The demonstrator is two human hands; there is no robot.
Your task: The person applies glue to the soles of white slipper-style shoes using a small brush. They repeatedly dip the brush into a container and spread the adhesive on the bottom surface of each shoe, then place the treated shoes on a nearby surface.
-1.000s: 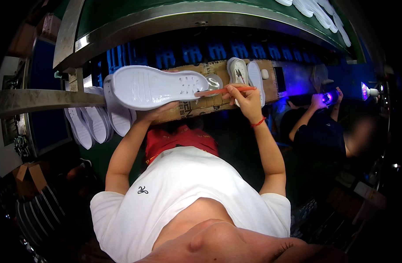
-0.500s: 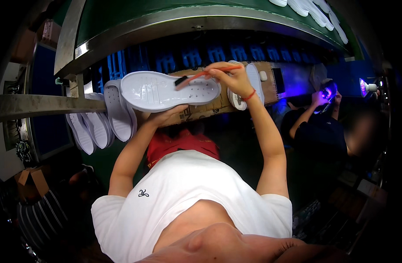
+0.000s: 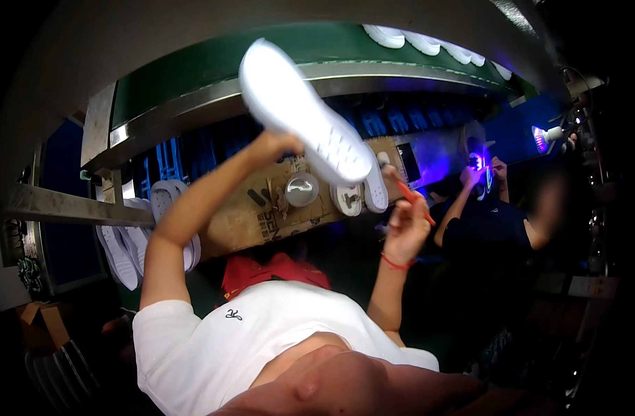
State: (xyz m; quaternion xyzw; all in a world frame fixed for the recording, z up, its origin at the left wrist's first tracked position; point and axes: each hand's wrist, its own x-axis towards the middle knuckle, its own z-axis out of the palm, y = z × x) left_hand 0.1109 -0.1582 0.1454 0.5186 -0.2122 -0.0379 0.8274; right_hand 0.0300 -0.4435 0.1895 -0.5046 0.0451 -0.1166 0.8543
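Observation:
A white shoe sole (image 3: 296, 104) is raised and tilted in front of the bench's metal edge. My left hand (image 3: 276, 147) grips its lower left side. Small holes show at the sole's lower right end; its upper end overlaps the green surface. Lower to the right, my right hand (image 3: 405, 232) has its fingers closed around a brush with an orange handle (image 3: 409, 194). The brush is apart from the sole, and its bristles are hard to make out. Below the sole, a clear round cup (image 3: 302, 191) stands on cardboard (image 3: 248, 215).
Several white soles (image 3: 118, 253) hang or lean at the left beside a metal bar (image 3: 68, 206). More soles (image 3: 421, 43) rest on the green surface (image 3: 192, 76). Another sole (image 3: 375, 187) lies on the cardboard. At right, a co-worker (image 3: 494, 222) handles something under purple light.
My left hand has lifted the sole up and away from above the cardboard, turning it steeply. My right hand has drawn the brush off the sole, down and to the right. The cup has come into view.

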